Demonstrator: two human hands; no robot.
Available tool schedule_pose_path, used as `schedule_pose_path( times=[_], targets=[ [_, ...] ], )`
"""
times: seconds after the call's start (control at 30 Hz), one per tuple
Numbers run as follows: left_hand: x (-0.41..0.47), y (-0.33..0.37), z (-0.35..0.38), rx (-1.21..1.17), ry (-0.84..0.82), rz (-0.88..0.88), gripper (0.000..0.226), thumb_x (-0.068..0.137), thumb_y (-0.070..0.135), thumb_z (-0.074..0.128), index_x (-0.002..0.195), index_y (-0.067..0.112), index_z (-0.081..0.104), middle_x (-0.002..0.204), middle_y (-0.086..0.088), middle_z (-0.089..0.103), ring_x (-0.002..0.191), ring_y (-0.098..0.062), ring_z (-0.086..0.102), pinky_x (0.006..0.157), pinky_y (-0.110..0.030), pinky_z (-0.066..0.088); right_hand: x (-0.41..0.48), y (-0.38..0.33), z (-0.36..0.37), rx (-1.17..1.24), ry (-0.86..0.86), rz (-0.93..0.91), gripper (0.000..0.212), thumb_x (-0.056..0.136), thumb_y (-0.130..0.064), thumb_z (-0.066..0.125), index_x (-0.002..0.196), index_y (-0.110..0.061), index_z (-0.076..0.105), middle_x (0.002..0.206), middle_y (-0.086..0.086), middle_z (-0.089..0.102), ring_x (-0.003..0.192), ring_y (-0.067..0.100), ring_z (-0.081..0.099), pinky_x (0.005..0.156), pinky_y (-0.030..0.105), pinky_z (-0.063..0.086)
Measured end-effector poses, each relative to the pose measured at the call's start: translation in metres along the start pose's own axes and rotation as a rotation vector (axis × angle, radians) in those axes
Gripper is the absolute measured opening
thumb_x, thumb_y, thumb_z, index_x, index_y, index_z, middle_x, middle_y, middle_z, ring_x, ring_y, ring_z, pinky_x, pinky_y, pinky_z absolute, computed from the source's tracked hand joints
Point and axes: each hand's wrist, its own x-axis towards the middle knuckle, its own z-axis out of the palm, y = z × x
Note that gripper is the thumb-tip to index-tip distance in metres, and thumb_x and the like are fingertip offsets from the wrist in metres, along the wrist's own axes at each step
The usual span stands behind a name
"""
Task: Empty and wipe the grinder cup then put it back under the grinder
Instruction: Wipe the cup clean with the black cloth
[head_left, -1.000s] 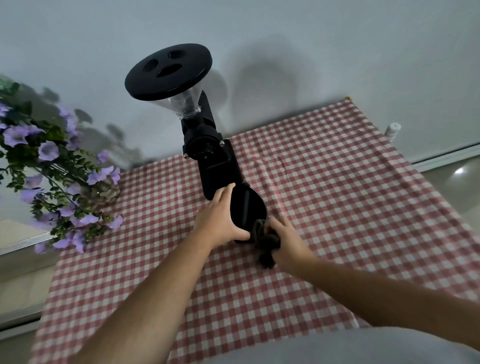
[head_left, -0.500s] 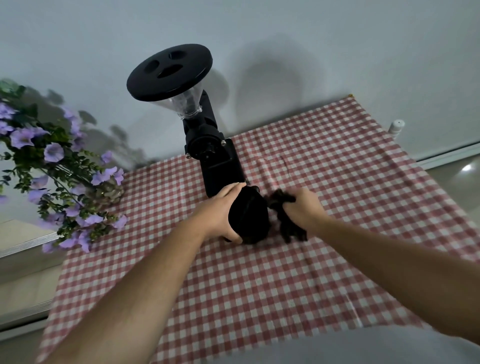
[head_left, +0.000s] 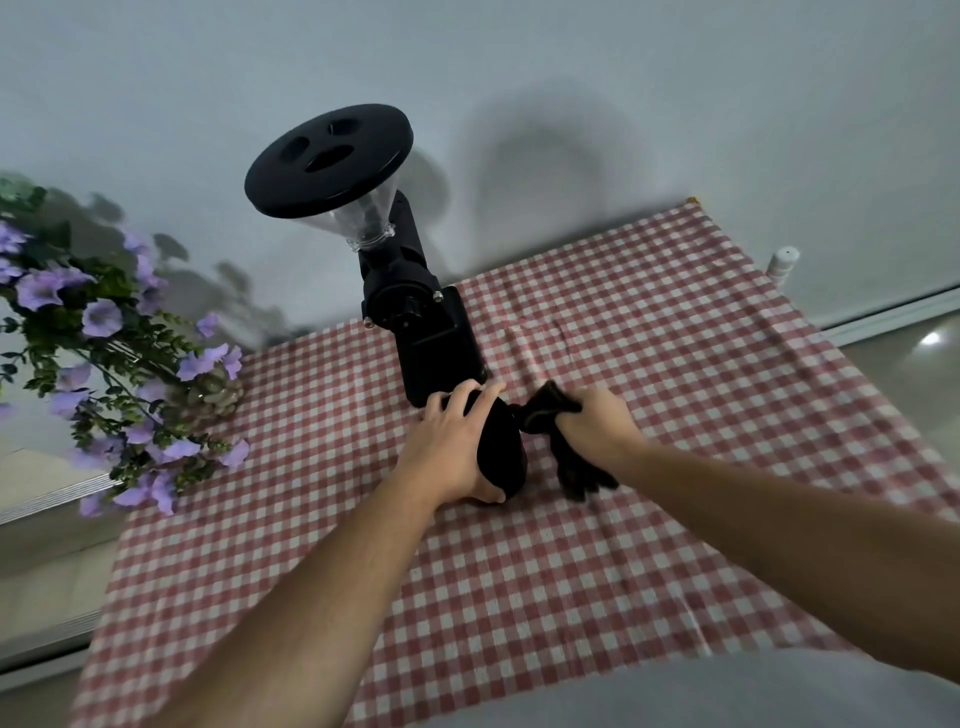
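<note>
Left hand (head_left: 451, 449) wraps the black grinder cup (head_left: 501, 457), hiding its mouth; right hand (head_left: 597, 423) clenches a dark cloth (head_left: 569, 462) beside it.

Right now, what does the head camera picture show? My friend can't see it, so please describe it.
Two bare hands work over a red checked tablecloth: the left hand holds a black cup, and the right hand grips a dark cloth beside it. A black grinder stands just behind, purple flowers at left.
</note>
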Motion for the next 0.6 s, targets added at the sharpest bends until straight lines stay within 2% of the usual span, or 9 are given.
schedule_pose_path(
  times=[0.07, 0.13, 0.2, 0.3, 0.37, 0.43, 0.5, 0.57, 0.6],
  targets=[
    [-0.001, 0.000, -0.002, 0.030, -0.004, 0.041, 0.132, 0.059, 0.054, 0.086, 0.152, 0.034, -0.006, 0.161, 0.008, 0.000, 0.146, -0.028, 0.008, 0.109, -0.049, 0.035, 0.006, -0.013, -0.003, 0.033, 0.060, -0.089, 0.033, 0.092, -0.003, 0.042, 0.119, -0.011, 0.058, 0.095, 0.007, 0.067, 0.078, 0.018, 0.064, 0.064, 0.025, 0.055],
    [-0.004, 0.002, 0.001, 0.041, 0.037, 0.002, 0.133, 0.061, 0.057, 0.084, 0.153, 0.030, -0.009, 0.162, 0.008, -0.004, 0.148, -0.026, 0.004, 0.112, -0.051, 0.030, -0.002, -0.010, 0.008, 0.045, 0.023, -0.131, 0.042, 0.091, -0.001, 0.041, 0.129, -0.015, 0.053, 0.106, 0.005, 0.066, 0.083, 0.013, 0.061, 0.062, 0.016, 0.049],
    [-0.009, 0.004, 0.008, -0.007, 0.091, -0.134, 0.133, 0.060, 0.066, 0.080, 0.152, 0.029, -0.009, 0.162, 0.004, -0.005, 0.148, -0.028, 0.009, 0.111, -0.053, 0.032, -0.015, 0.010, 0.023, -0.001, -0.064, -0.092, 0.039, 0.091, -0.001, 0.041, 0.126, -0.014, 0.054, 0.102, 0.001, 0.066, 0.083, 0.010, 0.061, 0.061, 0.014, 0.047],
    [-0.016, 0.009, 0.016, -0.104, 0.109, -0.266, 0.132, 0.059, 0.067, 0.078, 0.152, 0.029, -0.008, 0.160, -0.005, 0.004, 0.139, -0.033, 0.028, 0.100, -0.048, 0.045, -0.019, 0.030, 0.021, -0.101, -0.159, -0.024, 0.025, 0.093, -0.004, 0.044, 0.107, -0.010, 0.063, 0.087, 0.003, 0.068, 0.077, 0.013, 0.065, 0.059, 0.018, 0.051],
    [-0.015, 0.010, 0.015, -0.110, 0.103, -0.251, 0.133, 0.060, 0.063, 0.081, 0.152, 0.029, -0.009, 0.160, -0.008, 0.006, 0.138, -0.033, 0.029, 0.097, -0.043, 0.047, -0.007, 0.018, 0.005, -0.004, -0.114, 0.037, 0.020, 0.094, -0.006, 0.047, 0.103, -0.006, 0.065, 0.089, 0.008, 0.069, 0.080, 0.019, 0.067, 0.063, 0.025, 0.055],
    [-0.010, 0.008, 0.011, -0.083, 0.080, -0.210, 0.133, 0.061, 0.058, 0.084, 0.152, 0.029, -0.009, 0.161, -0.006, 0.004, 0.140, -0.032, 0.026, 0.098, -0.041, 0.047, 0.010, 0.000, -0.009, 0.096, -0.009, 0.030, 0.028, 0.094, -0.003, 0.043, 0.116, -0.006, 0.060, 0.092, 0.009, 0.068, 0.080, 0.019, 0.065, 0.060, 0.024, 0.052],
    [-0.006, 0.004, 0.007, -0.053, 0.050, -0.146, 0.133, 0.061, 0.057, 0.084, 0.152, 0.030, -0.008, 0.162, -0.003, 0.002, 0.143, -0.031, 0.021, 0.102, -0.044, 0.044, 0.020, -0.014, -0.013, 0.124, 0.069, -0.057, 0.039, 0.094, 0.000, 0.038, 0.128, -0.012, 0.054, 0.097, 0.008, 0.066, 0.080, 0.019, 0.063, 0.063, 0.026, 0.052],
    [-0.005, 0.000, 0.005, -0.040, 0.027, -0.086, 0.132, 0.062, 0.053, 0.086, 0.153, 0.032, -0.009, 0.162, 0.003, -0.003, 0.146, -0.028, 0.014, 0.109, -0.046, 0.038, 0.013, -0.017, -0.003, 0.088, 0.061, -0.157, 0.040, 0.094, 0.001, 0.037, 0.128, -0.014, 0.053, 0.101, 0.006, 0.064, 0.082, 0.019, 0.062, 0.067, 0.029, 0.054],
    [-0.004, -0.001, 0.004, -0.022, 0.024, -0.063, 0.132, 0.064, 0.049, 0.086, 0.152, 0.034, -0.010, 0.162, 0.005, -0.006, 0.147, -0.027, 0.010, 0.111, -0.047, 0.035, 0.007, -0.011, 0.005, 0.074, 0.031, -0.204, 0.040, 0.094, 0.002, 0.036, 0.126, -0.014, 0.054, 0.107, 0.005, 0.060, 0.088, 0.017, 0.061, 0.071, 0.027, 0.054]
  ],
)
